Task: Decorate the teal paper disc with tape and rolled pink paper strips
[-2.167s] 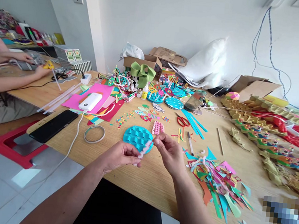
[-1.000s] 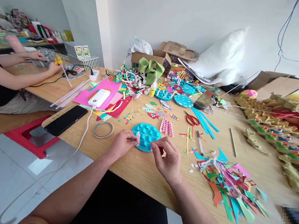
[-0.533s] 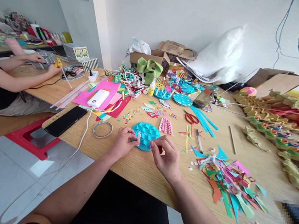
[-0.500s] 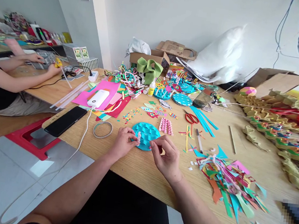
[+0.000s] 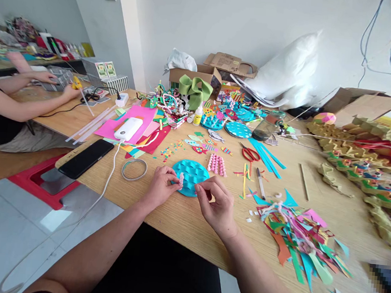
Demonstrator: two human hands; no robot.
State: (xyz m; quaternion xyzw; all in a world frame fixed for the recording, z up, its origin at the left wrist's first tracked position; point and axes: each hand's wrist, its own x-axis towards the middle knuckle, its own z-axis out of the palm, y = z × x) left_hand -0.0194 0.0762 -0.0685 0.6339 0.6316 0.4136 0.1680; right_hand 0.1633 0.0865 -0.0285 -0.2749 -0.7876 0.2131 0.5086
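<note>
Between the thumb and fingers of my left hand (image 5: 161,186) is a pale pink twisted piece (image 5: 181,180), upright over the left part of a round blue disc (image 5: 190,168). The disc lies flat on the table and carries rows of curved blue paper strips. At its right edge my right hand (image 5: 218,202) is closed in a pinch; whatever its fingertips hold is too small or hidden to name. Just behind that hand, several pink twisted pieces (image 5: 217,165) lie in neat rows. Paper fish (image 5: 200,150) and small coloured paper dots (image 5: 172,152) are beyond the disc.
Red-handled scissors (image 5: 251,155), a pen (image 5: 260,183) and a pile of paper scraps (image 5: 298,236) lie to the right. A tape roll (image 5: 134,170), a phone (image 5: 85,158) and a corded white power bank (image 5: 128,129) are left. Further left, another person's hand holds a yellow tool (image 5: 76,82).
</note>
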